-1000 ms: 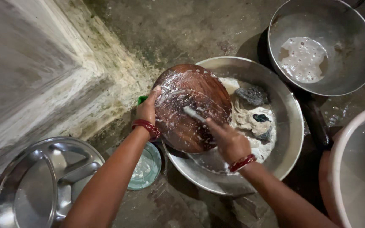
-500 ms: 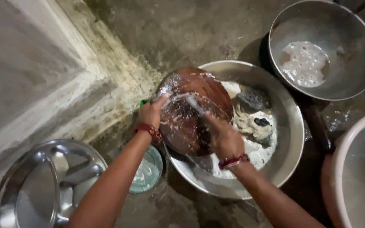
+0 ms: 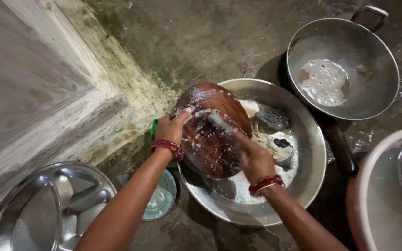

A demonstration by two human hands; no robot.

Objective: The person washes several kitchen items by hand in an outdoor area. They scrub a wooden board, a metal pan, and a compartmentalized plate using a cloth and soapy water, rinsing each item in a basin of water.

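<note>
A round brown wooden board, streaked with white soap foam, stands tilted on edge in a wide steel basin. My left hand grips the board's left rim and holds it up. My right hand presses a foamy scrubber against the board's face; the scrubber is mostly hidden by foam and fingers. Both wrists carry red bangles. In the basin behind the board lie soapy water and a dark scouring pad.
A steel pan with a handle and foamy water sits at the upper right. At the right edge stands a pale tub. A compartment steel tray lies at lower left, a small green lid beside it. A concrete step rises on the left.
My right hand has slid down and right across the board while scrubbing, and much foam is wiped off its face. The left hand keeps its hold on the rim.
</note>
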